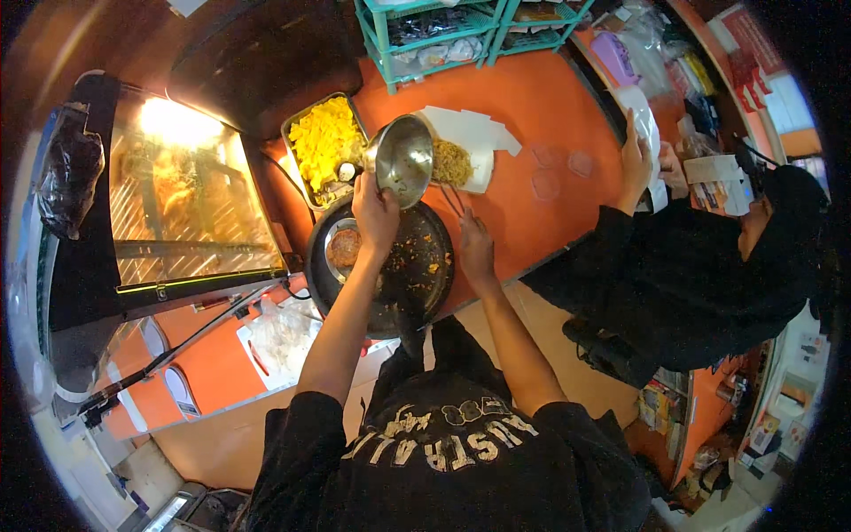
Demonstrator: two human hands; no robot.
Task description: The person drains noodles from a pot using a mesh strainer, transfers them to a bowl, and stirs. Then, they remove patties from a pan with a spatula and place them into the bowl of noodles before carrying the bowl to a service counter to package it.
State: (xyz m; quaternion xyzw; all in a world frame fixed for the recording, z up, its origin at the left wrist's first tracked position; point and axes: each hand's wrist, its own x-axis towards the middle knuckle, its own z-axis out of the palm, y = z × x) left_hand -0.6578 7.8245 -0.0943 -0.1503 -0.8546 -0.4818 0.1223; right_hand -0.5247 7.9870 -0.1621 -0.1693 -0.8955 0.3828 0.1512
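Observation:
My left hand is closed on the rim of a steel bowl, which is tipped on its side with its hollow facing right. Bits of food cling inside it. Beside the bowl lies an unfolded white takeout box with a mound of brown rice or noodles. My right hand grips a thin metal utensil whose far end reaches the food; its exact kind is unclear. Beneath my hands sits a large black pan with scattered scraps. A round brown patty rests in a small dish at its left.
A metal tray of yellow food stands behind the pan. At left is a lit glass display case. Green shelves stand at the back of the orange counter. A person in black at right holds a white sheet.

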